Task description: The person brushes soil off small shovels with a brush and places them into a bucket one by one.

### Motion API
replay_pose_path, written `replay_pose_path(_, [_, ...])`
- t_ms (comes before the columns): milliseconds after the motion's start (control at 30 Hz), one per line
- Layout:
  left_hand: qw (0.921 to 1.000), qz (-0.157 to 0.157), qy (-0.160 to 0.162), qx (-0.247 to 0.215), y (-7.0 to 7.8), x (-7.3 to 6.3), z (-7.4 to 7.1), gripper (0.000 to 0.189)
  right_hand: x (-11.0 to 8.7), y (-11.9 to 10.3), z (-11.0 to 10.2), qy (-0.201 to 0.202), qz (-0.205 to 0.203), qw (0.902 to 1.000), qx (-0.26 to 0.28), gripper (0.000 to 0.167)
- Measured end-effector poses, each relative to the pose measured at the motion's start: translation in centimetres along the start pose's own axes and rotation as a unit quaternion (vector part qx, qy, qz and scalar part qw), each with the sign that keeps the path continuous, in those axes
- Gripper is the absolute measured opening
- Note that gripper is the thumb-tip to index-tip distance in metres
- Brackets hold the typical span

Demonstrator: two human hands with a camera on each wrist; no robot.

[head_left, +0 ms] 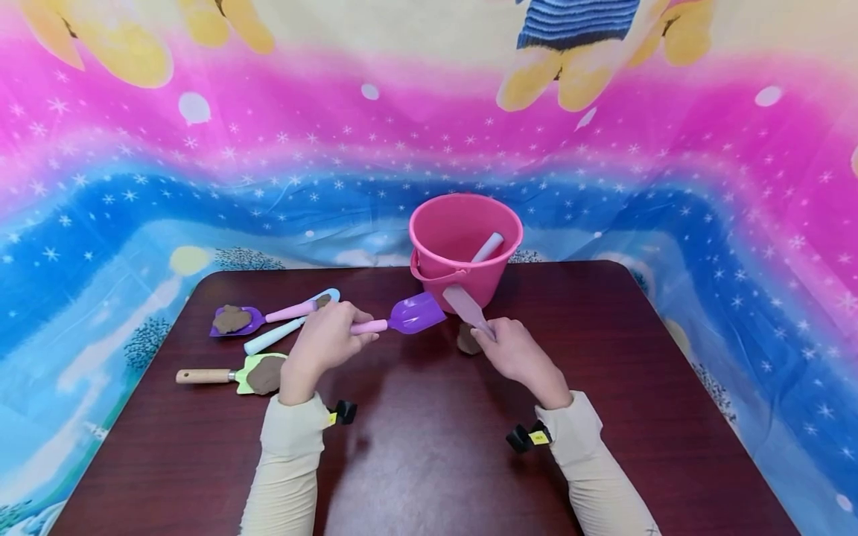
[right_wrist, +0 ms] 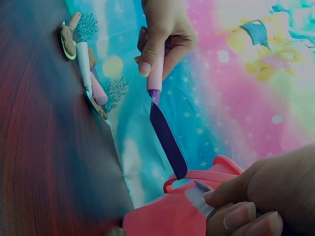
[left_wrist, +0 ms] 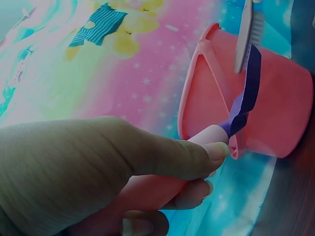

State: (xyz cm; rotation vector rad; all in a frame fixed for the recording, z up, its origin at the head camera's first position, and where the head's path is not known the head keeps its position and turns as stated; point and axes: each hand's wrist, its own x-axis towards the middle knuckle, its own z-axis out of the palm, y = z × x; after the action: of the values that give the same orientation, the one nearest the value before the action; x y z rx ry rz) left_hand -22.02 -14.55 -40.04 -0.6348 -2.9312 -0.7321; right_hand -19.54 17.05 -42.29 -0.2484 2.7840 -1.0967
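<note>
My left hand grips the pink handle of a small purple toy shovel, thumb along the handle in the left wrist view. The shovel's blade points right, level with the front of a pink bucket. In my right hand is a small brush, its pale bristles showing in the right wrist view. The brush head is near the shovel blade's tip, before the bucket. A brown clay-like lump lies on the table, partly behind the brush and right hand.
A pale handle sticks up inside the bucket. On the left lie a purple shovel, a blue shovel and a green shovel with a wooden handle, each bearing brown material. Patterned cloth rises behind the dark table.
</note>
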Motion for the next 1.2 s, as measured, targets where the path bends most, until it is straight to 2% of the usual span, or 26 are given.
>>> replay_pose_path(300, [0.9996, 0.023, -0.006, 0.012, 0.7, 0.4, 0.7, 0.020, -0.1, -0.6, 0.4, 0.008, -0.016, 0.9994, -0.030, 0.032])
replay_pose_path(400, [0.9993, 0.031, -0.011, 0.017, 1.0, 0.6, 1.1, 0.018, -0.1, -0.8, 0.7, -0.004, -0.026, 0.9996, -0.014, 0.032])
replay_pose_path(500, [0.9988, 0.041, -0.006, 0.026, 1.3, 0.7, 1.3, 0.017, 0.0, -1.0, 1.1, -0.018, -0.035, 0.9991, 0.018, 0.031])
replay_pose_path(667, [0.9977, 0.057, 0.002, 0.035, 1.8, 0.8, 1.8, 0.012, -0.1, -1.3, 1.9, -0.027, -0.049, 0.9977, 0.040, 0.033])
replay_pose_path(767, [0.9970, 0.067, 0.001, 0.037, 2.1, 0.9, 2.1, 0.004, -0.1, -1.6, 2.4, -0.032, -0.057, 0.9969, 0.045, 0.034])
replay_pose_path(867, [0.9963, 0.075, 0.004, 0.042, 2.3, 0.9, 2.2, 0.009, -0.1, -1.9, 2.8, -0.036, -0.064, 0.9959, 0.052, 0.033])
replay_pose_path(1033, [0.9959, 0.079, 0.014, 0.042, 2.5, 1.0, 2.3, 0.005, -0.2, -2.4, 3.3, -0.046, -0.073, 0.9938, 0.070, 0.030])
replay_pose_path(1200, [0.9950, 0.086, 0.019, 0.046, 2.4, 1.0, 2.2, 0.008, 0.0, -2.3, 3.8, -0.049, -0.083, 0.9936, 0.059, 0.032])
